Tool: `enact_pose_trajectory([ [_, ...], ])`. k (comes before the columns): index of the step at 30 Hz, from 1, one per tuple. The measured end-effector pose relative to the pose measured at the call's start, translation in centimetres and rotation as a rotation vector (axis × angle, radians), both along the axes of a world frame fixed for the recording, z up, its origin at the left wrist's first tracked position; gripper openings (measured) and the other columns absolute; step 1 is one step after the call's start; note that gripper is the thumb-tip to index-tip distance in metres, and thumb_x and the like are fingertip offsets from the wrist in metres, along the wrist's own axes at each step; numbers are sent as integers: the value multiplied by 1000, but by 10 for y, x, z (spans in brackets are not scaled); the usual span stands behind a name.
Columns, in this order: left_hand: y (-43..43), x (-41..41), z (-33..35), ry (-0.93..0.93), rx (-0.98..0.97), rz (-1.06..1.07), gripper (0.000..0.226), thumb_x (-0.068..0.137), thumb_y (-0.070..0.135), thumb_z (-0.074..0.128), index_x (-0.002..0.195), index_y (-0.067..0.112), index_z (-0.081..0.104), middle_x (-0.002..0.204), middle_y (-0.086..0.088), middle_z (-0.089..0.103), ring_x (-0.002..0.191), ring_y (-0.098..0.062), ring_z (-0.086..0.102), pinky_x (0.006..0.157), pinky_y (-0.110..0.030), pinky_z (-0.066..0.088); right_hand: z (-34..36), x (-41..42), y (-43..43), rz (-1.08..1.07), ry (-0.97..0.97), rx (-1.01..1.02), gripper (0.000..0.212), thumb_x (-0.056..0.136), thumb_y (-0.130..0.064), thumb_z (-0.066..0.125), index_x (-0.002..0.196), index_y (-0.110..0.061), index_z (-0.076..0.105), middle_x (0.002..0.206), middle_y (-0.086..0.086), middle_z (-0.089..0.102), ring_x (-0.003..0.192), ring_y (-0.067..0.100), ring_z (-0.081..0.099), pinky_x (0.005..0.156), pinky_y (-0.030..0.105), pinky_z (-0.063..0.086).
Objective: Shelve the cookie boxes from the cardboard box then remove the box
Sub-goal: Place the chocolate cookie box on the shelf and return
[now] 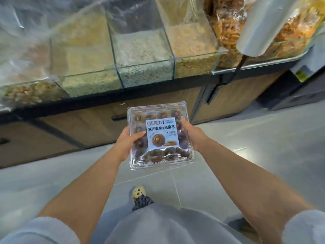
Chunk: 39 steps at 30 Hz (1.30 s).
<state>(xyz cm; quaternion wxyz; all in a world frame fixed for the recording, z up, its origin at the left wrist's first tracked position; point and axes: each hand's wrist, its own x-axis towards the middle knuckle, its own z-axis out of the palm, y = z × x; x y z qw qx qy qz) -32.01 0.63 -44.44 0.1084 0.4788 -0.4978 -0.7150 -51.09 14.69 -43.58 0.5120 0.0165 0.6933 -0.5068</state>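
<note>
Head camera, looking forward and down: a person stands on a grey tiled floor (246,164) and holds one clear plastic cookie box (161,136) out in front of the body, in the air, level and lid up. The left hand (127,140) grips the box's left edge, thumb curled over the lid beside the pale blue label (162,134). The right hand (193,134) clasps the right edge, fingers wrapped underneath. Dark round cookies show through the lid.

Beyond the box runs a counter with a dark front edge (105,101) and wood-look panels below. On it stand glass bins (140,55) of pale grains, side by side. At the counter's right end are bagged fried snacks (226,29). One shoe (139,192) shows below the box.
</note>
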Motion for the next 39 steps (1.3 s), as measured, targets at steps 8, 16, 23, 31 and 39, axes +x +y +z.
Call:
enact_pose_trajectory([
  [8,-129,90,46,43,-13,129,25,92,20,61,114,9,58,110,-17,69,99,-34,66,89,-50,53,29,74,-154,154,-34,-93,60,79,-61,65,115,-13,68,99,10,75,83,29,73,72,42,60],
  [16,-236,131,88,158,-50,351,12,89,23,65,85,12,60,68,-4,60,63,-21,61,52,-31,53,68,113,-274,333,133,-220,36,82,-17,74,114,-11,58,94,7,73,62,13,71,53,25,55],
  [23,-320,134,120,216,-111,245,22,92,12,59,114,7,60,87,-7,74,66,-19,71,50,-28,55,97,92,-392,387,236,-281,58,70,-29,84,118,-6,59,92,8,76,80,20,74,77,40,59],
  [31,-443,99,152,-77,-360,288,31,80,31,74,104,13,64,89,-7,74,65,-14,69,58,-28,54,104,32,-563,455,338,-396,125,22,-67,89,128,-10,52,109,8,71,97,25,69,92,48,53],
  [39,-558,86,181,-247,-603,499,32,82,43,70,98,16,64,91,-8,71,76,-23,66,74,-41,59,177,42,-662,615,317,-563,29,83,-4,70,107,-14,57,86,-5,66,73,4,64,57,14,51],
])
